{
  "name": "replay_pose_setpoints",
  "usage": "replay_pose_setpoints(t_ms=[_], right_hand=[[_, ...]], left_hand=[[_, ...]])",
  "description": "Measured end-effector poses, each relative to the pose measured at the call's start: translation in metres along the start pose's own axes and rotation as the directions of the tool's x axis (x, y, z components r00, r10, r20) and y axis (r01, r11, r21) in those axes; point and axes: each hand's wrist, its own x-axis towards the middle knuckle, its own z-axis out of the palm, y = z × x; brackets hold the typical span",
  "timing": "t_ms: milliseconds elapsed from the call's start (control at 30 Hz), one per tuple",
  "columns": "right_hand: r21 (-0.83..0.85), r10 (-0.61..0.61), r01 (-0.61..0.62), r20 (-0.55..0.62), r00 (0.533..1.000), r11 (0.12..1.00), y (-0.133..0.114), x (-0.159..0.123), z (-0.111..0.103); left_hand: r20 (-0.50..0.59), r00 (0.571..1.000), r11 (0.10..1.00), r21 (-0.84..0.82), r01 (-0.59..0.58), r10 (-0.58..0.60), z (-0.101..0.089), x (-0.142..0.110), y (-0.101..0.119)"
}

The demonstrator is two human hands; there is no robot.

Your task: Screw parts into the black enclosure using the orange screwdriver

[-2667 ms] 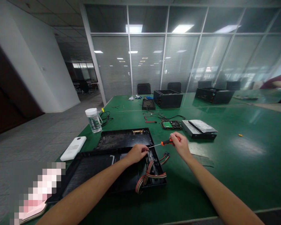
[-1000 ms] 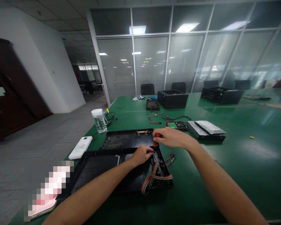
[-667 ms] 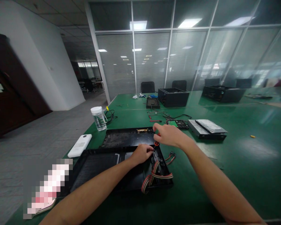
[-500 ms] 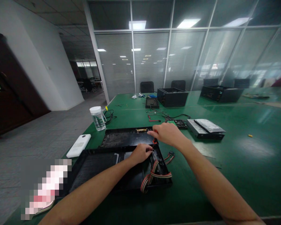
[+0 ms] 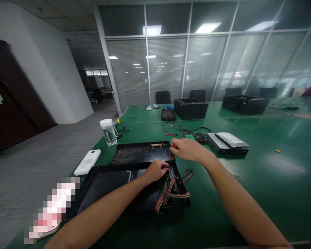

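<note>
A black plastic panel [image 5: 145,185] lies on the green table, its shallow hollow side up. My right hand [image 5: 188,149] is closed around the red handle of a screwdriver [image 5: 172,157], which stands nearly upright over the panel's right part. My left hand [image 5: 157,170] rests on the panel with thumb and fingers pinched by the screwdriver's lower end. What lies between those fingertips is too small to make out. Striped ribbon wires [image 5: 172,193] hang over the panel's right edge. Just behind is a second black panel [image 5: 137,154].
To the left stand a clear bottle [image 5: 110,133] and a white power bank [image 5: 88,162]. A metal drive [image 5: 228,143] sits at right, near a circuit board [image 5: 198,137] and loose cables. Black computer cases [image 5: 191,109] are farther back.
My right hand has shifted slightly right and turned, showing more of the red screwdriver handle. My left hand keeps its pinch in about the same place.
</note>
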Motion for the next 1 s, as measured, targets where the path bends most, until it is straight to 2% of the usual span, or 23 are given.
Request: replay_pose_setpoints(t_ms=[133, 233, 400, 500, 667, 767, 833, 933, 1000], right_hand=[[-0.028, 0.081, -0.082, -0.028, 0.996, 0.996, -0.002, -0.001, 0.0], [0.036, 0.006, -0.007, 0.037, 0.999, 0.999, 0.0, -0.003, -0.002], [0.075, 0.028, -0.031, 0.04, 0.999, 0.997, 0.001, -0.005, -0.004], [0.15, -0.078, 0.066, 0.077, 0.994, 0.987, 0.0, -0.007, -0.005], [0.086, -0.02, 0.017, 0.034, 0.999, 0.996, -0.001, -0.007, -0.003], [0.131, -0.082, 0.075, 0.053, 0.995, 0.989, -0.003, -0.007, -0.002], [0.105, -0.111, 0.108, 0.026, 0.993, 0.989, -0.008, -0.007, -0.002], [0.018, -0.075, 0.076, -0.062, 0.995, 0.997, -0.012, -0.01, -0.002], [0.039, -0.082, 0.087, -0.111, 0.99, 0.995, -0.007, -0.015, 0.003]], left_hand=[[-0.006, 1.0, 1.0, -0.005, 0.009, -0.009, 0.0, 0.0, 0.001], [0.003, 1.0, 1.0, -0.001, 0.005, -0.005, -0.001, -0.001, 0.002], [0.004, 1.0, 1.0, 0.009, 0.018, -0.018, -0.003, -0.001, 0.005], [0.023, 0.999, 1.0, 0.008, 0.024, -0.024, -0.004, -0.001, 0.006], [0.029, 0.999, 1.0, -0.006, 0.028, -0.027, -0.005, -0.001, 0.006], [0.033, 0.999, 1.0, -0.009, 0.015, -0.015, -0.004, -0.001, 0.005], [0.027, 1.0, 1.0, -0.007, 0.007, -0.007, -0.003, -0.002, 0.005], [0.016, 1.0, 1.0, 0.002, -0.008, 0.008, -0.003, -0.003, 0.004], [0.019, 1.0, 1.0, 0.002, -0.018, 0.018, -0.004, -0.003, 0.003]])
